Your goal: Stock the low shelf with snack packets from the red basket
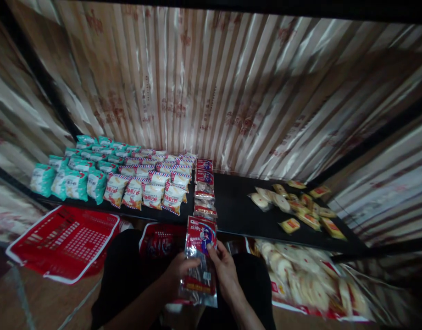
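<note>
Between my knees, both hands grip a red and clear plastic snack packet, its printed top tilted toward the shelf. My left hand closes on its left edge, thumb across the front. My right hand pinches the right edge, with the thumb on the printed face. Just beyond the packet, a row of matching red packets runs back along the black shelf. Below, more dark red packets lie in a red basket, partly hidden by my arm and leg.
White-and-orange snack bags and teal bags stand in rows on the left. Round pale snacks and yellow packets lie loosely on the right. Another red basket sits at lower left; a large bag of round snacks is at lower right.
</note>
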`<move>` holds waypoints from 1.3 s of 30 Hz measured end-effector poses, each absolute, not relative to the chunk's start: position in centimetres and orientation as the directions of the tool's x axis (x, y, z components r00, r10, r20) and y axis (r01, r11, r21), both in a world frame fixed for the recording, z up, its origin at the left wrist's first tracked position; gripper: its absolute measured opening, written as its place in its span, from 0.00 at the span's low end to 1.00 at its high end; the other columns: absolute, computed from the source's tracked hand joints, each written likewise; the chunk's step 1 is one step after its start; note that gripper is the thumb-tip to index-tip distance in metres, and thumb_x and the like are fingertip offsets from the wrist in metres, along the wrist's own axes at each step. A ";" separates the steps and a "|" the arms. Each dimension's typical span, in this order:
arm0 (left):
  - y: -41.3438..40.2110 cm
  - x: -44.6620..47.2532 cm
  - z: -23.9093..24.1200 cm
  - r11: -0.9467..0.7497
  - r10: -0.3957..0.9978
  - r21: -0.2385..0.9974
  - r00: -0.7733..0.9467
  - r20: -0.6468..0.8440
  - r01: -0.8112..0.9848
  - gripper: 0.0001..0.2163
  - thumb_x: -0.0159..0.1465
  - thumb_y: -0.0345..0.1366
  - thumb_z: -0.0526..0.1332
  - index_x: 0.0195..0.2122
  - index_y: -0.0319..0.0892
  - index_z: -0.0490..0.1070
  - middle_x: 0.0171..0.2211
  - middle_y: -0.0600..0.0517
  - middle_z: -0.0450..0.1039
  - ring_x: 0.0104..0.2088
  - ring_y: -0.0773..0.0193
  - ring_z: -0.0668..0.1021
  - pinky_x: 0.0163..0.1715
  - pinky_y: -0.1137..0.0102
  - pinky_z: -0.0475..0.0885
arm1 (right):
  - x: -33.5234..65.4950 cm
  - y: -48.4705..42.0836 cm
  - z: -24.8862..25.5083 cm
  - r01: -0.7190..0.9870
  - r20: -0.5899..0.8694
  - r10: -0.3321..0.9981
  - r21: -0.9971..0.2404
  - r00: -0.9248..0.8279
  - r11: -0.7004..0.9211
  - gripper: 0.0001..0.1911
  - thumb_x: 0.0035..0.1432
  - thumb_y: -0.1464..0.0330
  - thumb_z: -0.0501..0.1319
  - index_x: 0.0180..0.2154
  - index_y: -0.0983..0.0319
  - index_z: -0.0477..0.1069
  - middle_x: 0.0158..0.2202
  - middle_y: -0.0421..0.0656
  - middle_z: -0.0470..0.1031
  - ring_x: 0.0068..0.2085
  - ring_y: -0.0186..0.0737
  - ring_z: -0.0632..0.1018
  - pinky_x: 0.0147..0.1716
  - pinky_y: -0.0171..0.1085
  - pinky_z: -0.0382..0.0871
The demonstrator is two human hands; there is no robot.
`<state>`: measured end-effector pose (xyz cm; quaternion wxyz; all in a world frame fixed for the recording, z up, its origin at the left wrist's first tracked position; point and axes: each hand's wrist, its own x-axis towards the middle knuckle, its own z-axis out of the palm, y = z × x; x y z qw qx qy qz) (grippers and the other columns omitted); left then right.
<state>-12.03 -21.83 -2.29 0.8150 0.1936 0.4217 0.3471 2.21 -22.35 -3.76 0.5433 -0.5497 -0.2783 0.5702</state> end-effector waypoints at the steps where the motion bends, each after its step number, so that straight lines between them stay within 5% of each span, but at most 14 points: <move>1: -21.3 -11.1 -2.3 0.676 0.734 0.615 0.452 -0.508 -0.406 0.21 0.40 0.41 0.71 0.34 0.35 0.74 0.30 0.43 0.77 0.36 0.49 0.79 0.40 0.60 0.71 | 2.6 -21.9 -3.5 -0.329 -0.319 0.928 -0.912 0.194 -0.245 0.26 0.40 0.51 0.68 0.38 0.60 0.70 0.32 0.43 0.78 0.31 0.44 0.78 0.31 0.39 0.72; 12: -14.5 -6.8 -2.8 0.397 0.917 0.822 0.221 -0.333 -0.408 0.14 0.49 0.35 0.64 0.38 0.39 0.71 0.33 0.49 0.77 0.35 0.58 0.78 0.35 0.69 0.70 | 7.4 -12.9 -1.8 -0.295 -0.208 0.935 -0.948 0.288 -0.120 0.28 0.38 0.57 0.69 0.43 0.59 0.69 0.34 0.40 0.78 0.33 0.41 0.78 0.33 0.37 0.72; 17: -10.2 -5.0 -2.4 0.269 0.961 0.942 -0.002 -0.275 -0.200 0.21 0.52 0.28 0.62 0.49 0.42 0.68 0.40 0.49 0.76 0.42 0.58 0.76 0.45 0.68 0.68 | 8.3 -7.5 -2.3 -0.171 -0.114 0.930 -0.984 0.348 -0.056 0.31 0.39 0.58 0.67 0.46 0.62 0.68 0.39 0.44 0.78 0.35 0.41 0.77 0.34 0.36 0.71; 22: -7.1 -4.5 -1.8 0.233 0.966 0.972 -0.119 -0.228 0.030 0.28 0.49 0.20 0.61 0.53 0.42 0.66 0.43 0.48 0.74 0.49 0.56 0.73 0.53 0.68 0.61 | 8.9 -3.7 -4.2 0.115 -0.108 0.914 -0.980 0.392 -0.165 0.30 0.46 0.57 0.60 0.51 0.63 0.66 0.41 0.45 0.78 0.36 0.42 0.77 0.33 0.36 0.71; 25: -6.5 -4.5 -1.5 0.214 0.977 0.912 -0.098 -0.192 0.350 0.25 0.53 0.22 0.58 0.53 0.40 0.65 0.48 0.44 0.71 0.51 0.56 0.71 0.53 0.68 0.61 | 9.2 -2.6 -5.3 0.379 -0.079 0.913 -0.893 0.400 -0.243 0.27 0.50 0.58 0.57 0.51 0.62 0.68 0.42 0.45 0.77 0.39 0.42 0.77 0.38 0.36 0.70; 29: -6.7 -4.2 -1.3 0.168 0.981 0.687 -0.053 -0.185 0.707 0.21 0.60 0.26 0.52 0.56 0.39 0.62 0.49 0.43 0.68 0.49 0.59 0.72 0.49 0.70 0.64 | 9.4 -1.8 -6.0 0.649 -0.006 0.924 -0.710 0.381 -0.272 0.23 0.53 0.59 0.56 0.48 0.62 0.71 0.47 0.47 0.74 0.46 0.44 0.75 0.44 0.37 0.67; 39: -7.3 -3.6 -2.0 0.076 0.996 0.562 -0.033 -0.086 0.824 0.22 0.59 0.31 0.54 0.56 0.41 0.61 0.49 0.46 0.67 0.51 0.56 0.70 0.45 0.67 0.69 | 9.4 -1.5 -6.0 0.762 0.030 0.929 -0.582 0.369 -0.284 0.26 0.56 0.58 0.54 0.51 0.67 0.70 0.55 0.53 0.68 0.54 0.48 0.70 0.53 0.39 0.61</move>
